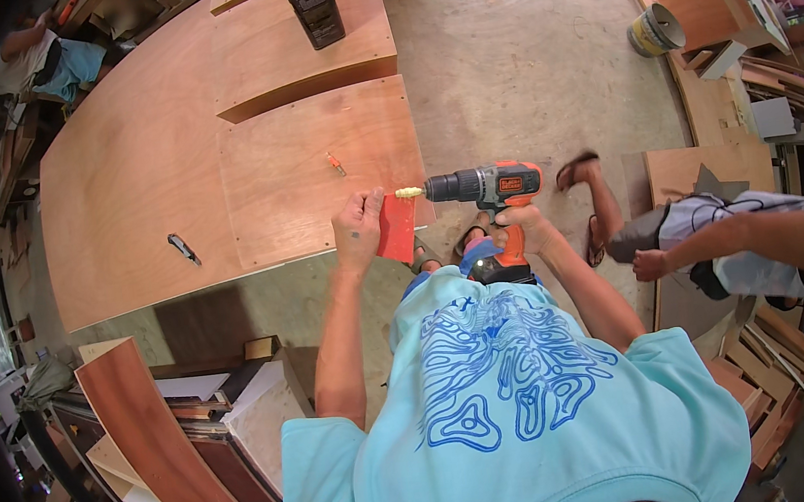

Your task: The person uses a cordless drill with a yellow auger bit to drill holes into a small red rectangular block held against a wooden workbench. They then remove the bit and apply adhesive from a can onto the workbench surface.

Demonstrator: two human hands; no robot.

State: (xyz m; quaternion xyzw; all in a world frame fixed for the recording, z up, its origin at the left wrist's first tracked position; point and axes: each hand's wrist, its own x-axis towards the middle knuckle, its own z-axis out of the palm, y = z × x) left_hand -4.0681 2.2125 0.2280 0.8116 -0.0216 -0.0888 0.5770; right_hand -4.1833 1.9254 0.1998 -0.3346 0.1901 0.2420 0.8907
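Note:
My left hand (355, 222) pinches a red rectangular piece (396, 228), its material unclear, at the front edge of the plywood panels. My right hand (518, 226) grips the handle of an orange and black cordless drill (482, 184), held level and pointing left. A pale yellow piece (407, 193) sits at the drill's tip, at the top of the red piece; whether they touch is unclear. A small orange object (336, 164) and a utility knife (184, 249) lie on the plywood surface (136, 182).
A tall metal can (309, 9) stands on the far plywood. At right, another person (738, 242) is stepping close beside me; another (44, 64) is at upper left. A bucket (654, 30) and stacked boards (708, 18) line the right. Leaning boards (154, 428) fill the lower left.

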